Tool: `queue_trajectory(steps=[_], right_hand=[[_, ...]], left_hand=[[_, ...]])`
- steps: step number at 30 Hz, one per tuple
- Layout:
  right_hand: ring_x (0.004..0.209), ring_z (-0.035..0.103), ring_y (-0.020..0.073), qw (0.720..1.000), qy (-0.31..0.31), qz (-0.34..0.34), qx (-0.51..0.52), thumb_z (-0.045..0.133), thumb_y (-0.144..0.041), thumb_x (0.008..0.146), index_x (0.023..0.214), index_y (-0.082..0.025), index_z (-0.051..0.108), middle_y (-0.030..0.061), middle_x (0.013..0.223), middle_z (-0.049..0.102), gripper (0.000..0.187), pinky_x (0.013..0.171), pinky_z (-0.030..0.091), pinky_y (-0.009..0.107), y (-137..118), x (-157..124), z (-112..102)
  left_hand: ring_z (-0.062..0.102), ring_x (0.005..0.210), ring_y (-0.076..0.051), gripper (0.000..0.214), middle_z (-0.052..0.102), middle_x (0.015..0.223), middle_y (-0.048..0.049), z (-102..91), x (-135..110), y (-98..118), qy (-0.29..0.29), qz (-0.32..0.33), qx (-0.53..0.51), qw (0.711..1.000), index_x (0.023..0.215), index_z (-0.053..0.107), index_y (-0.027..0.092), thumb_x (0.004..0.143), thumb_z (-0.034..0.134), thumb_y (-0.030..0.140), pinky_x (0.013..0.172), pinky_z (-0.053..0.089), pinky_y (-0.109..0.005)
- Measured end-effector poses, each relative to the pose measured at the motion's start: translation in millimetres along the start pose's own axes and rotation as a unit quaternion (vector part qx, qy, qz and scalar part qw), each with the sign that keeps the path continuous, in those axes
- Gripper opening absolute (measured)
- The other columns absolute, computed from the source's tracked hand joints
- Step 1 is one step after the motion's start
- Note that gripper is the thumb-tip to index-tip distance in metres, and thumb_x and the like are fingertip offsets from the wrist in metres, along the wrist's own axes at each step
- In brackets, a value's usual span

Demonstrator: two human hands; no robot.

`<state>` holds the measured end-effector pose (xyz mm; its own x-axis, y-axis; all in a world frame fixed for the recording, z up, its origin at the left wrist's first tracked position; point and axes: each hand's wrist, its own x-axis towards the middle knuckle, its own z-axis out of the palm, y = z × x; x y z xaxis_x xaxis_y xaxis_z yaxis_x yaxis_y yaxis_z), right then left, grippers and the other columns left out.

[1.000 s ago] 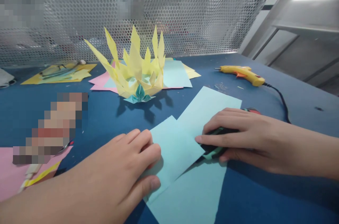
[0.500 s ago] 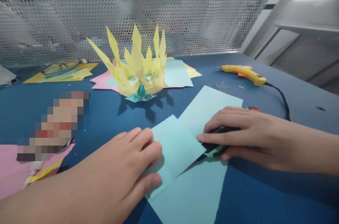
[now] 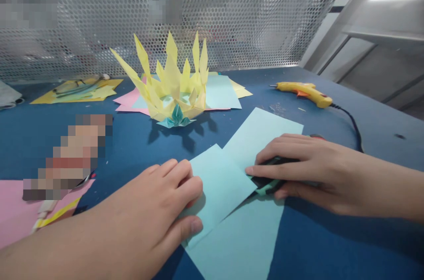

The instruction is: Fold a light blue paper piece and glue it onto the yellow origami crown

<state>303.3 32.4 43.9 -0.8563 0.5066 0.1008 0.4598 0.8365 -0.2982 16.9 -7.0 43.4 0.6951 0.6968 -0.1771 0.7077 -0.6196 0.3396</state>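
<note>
A light-blue sheet of paper [image 3: 265, 127] lies on the table with a light-blue flap [image 3: 217, 183] folded over it. My left hand [image 3: 165, 209] presses on the flap's left side, fingers curled and thumb at its lower edge. At the right, my right hand [image 3: 304, 174] is closed around a black-and-green tool [image 3: 266, 187]. Its front end goes under the flap, so its kind is hidden. Along the fold, a dark gap narrows toward my left thumb. Just behind the right hand shows a red-and-black part [image 3: 317, 137], mostly covered.
A yellow paper crown [image 3: 172, 81] with a teal ornament stands behind the sheet. Coloured papers [image 3: 225, 90] lie under it. A yellow glue gun [image 3: 303, 90] with a black cord rests back right. At left are a phone-like blurred object [image 3: 76, 152] and pink paper [image 3: 13, 209].
Almost nothing differs. My right hand and the tool have shifted very slightly; my left hand keeps its place on the paper.
</note>
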Motion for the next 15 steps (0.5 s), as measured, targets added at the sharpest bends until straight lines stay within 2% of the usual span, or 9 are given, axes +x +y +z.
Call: queue_trajectory(steps=[9, 15], right_hand=[[0.086, 0.060, 0.0204, 0.999, 0.010, -0.023, -0.040, 0.048, -0.024, 0.093, 0.120, -0.022, 0.061, 0.0082, 0.099, 0.064, 0.030, 0.076, 0.049, 0.034, -4.8, 2.6, 6.1], [0.088, 0.062, 0.0204, 0.998, 0.035, -0.030, -0.032, 0.051, -0.027, 0.093, 0.114, -0.020, 0.063, 0.0086, 0.099, 0.066, 0.025, 0.077, 0.050, 0.034, -1.4, -0.5, 8.5]], left_hand=[[0.048, 0.081, -0.020, 0.014, 0.052, 0.090, 0.0008, -4.5, -2.8, 1.0, -0.021, 0.003, 0.002, 1.000, 0.085, 0.051, 0.027, 0.093, 0.044, 0.036, 0.067, 0.038, -0.033], [0.046, 0.079, -0.021, 0.016, 0.049, 0.090, -0.0002, -5.5, -0.8, 5.8, 0.005, -0.042, 0.000, 0.999, 0.075, 0.050, 0.025, 0.087, 0.053, 0.035, 0.067, 0.038, -0.035]])
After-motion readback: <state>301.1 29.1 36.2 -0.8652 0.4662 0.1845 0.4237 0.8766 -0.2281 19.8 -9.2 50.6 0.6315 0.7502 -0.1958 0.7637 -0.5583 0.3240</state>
